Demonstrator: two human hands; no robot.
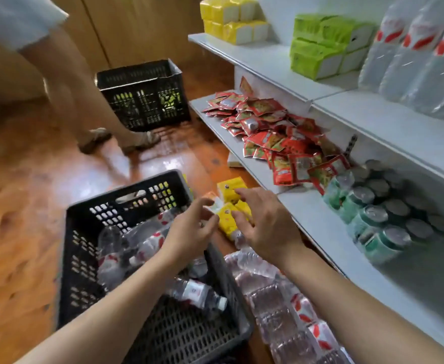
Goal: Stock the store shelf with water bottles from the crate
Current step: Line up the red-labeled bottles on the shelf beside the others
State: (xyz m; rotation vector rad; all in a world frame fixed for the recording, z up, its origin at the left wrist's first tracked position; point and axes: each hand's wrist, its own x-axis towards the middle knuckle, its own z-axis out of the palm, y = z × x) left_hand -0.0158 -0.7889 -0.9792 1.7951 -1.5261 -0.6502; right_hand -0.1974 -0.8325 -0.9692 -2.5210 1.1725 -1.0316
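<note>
Black slotted plastic crate (84, 258) sits at 7 o'clock, clear plastic water bottles (197, 292) lying inside. Left hand (192, 232) and right hand (265, 227) hover with loosely spread fingers, holding nothing, over yellow packets (228, 193). White metal shelf (347, 248) at 3 o'clock.

Clear bottles (147, 248) in black crate (84, 232)

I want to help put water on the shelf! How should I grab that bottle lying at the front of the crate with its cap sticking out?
Grip the bottle around its middle, at the label, reaching down from above. It lies on its side in the crate, cap pointing right, so its round body faces up and probably fits one hand.
</note>
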